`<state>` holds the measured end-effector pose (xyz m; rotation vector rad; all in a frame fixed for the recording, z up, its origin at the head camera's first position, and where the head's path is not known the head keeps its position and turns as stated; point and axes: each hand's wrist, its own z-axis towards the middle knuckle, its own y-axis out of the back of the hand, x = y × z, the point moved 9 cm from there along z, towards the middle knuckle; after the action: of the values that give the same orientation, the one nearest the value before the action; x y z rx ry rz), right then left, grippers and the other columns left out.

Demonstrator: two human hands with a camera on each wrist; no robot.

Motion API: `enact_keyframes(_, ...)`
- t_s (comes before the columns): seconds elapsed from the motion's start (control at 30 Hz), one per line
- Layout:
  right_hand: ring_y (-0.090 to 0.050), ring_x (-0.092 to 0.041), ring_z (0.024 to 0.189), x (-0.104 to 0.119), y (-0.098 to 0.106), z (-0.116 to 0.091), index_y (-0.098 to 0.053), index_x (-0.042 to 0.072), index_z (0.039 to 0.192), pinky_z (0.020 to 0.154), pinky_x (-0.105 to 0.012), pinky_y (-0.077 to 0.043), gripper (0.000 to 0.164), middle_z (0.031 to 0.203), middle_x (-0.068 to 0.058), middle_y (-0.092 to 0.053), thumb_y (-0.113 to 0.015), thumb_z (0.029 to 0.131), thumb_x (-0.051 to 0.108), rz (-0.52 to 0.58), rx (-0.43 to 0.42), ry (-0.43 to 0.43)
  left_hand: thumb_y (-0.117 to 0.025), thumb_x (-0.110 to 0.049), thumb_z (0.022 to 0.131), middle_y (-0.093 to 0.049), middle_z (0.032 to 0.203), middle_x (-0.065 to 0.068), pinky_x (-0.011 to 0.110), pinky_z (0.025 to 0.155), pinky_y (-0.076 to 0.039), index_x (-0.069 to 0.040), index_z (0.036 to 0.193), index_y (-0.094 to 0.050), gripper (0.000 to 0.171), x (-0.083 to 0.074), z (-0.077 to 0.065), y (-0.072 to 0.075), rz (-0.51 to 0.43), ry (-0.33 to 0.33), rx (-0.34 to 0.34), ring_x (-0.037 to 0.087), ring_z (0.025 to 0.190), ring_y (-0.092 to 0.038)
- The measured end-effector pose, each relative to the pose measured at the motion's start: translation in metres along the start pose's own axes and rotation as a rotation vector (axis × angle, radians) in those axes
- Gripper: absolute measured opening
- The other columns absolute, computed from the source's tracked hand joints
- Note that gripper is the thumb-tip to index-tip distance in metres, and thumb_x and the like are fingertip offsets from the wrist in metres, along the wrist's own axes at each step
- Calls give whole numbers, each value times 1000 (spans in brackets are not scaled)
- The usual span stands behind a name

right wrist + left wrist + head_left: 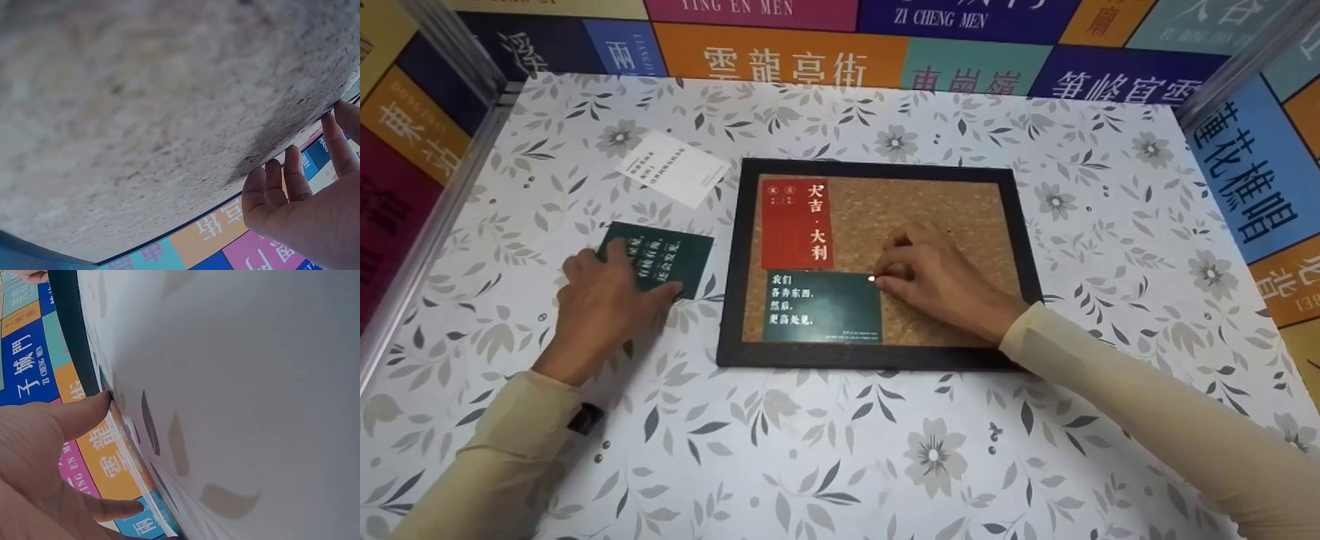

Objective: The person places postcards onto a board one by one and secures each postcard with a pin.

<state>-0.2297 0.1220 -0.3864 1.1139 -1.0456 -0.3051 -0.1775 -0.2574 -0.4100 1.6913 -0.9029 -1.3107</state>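
My left hand [604, 307] rests on a dark green card [694, 251] with white characters, left of the framed cork board [945, 202]. Its fingers are spread, the thumb at the card's lower right corner; the left wrist view shows the thumb [84, 417] straight. Over the board, my right hand [937, 281] pinches a small white pin [871, 278] at the upper right corner of another green card [825, 307]. That card lies on the cork, just below a red card [796, 225]. The right wrist view shows the fingertips [292, 154] against the cork surface.
A white card [675, 169] with dark print lies on the flower-patterned tabletop [810, 450], behind the left hand. The board's black frame [877, 357] forms a raised edge. Colourful panels [780, 56] with large characters stand along the table's back and sides.
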Motion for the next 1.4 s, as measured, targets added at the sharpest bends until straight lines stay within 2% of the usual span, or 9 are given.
enact_keyframes(0.33,-53,-30,117,-2,3,-3,-87,14,107,105,-49,-42,11,120,-7,-65,-83,101,22,-12,-10,-2,-84,-45,96,-29,152,57,84,105,-38,14,167,-21,112,1,5,1,-37,33,18,69,139,-33)
enact_keyframes(0.53,-54,-33,122,0,4,-3,-87,12,107,113,-55,-41,11,124,-11,-67,-84,100,20,-16,-29,15,-88,-47,92,-33,146,57,81,101,-40,15,166,-21,117,2,8,3,-65,15,17,68,134,-35)
enact_keyframes(0.7,-53,-33,125,1,2,-3,-87,12,108,115,-55,-40,12,125,-11,-67,-83,101,20,-21,-21,5,-91,-47,90,-33,145,57,78,96,-44,15,164,-23,118,6,7,4,-73,39,21,65,126,-39)
enact_keyframes(0.97,-54,-30,122,5,-2,2,-87,13,109,109,-51,-44,12,124,-8,-66,-82,101,21,-26,-17,23,-93,-45,88,-29,146,57,78,93,-44,14,166,-21,121,14,2,8,-97,47,12,63,123,-38)
enact_keyframes(1.4,-53,-29,121,1,1,-3,-87,14,109,107,-50,-44,12,124,-7,-65,-82,102,23,-21,-14,0,-95,-37,87,-24,150,53,79,92,-48,7,171,-17,123,7,7,7,-129,31,7,63,121,-41)
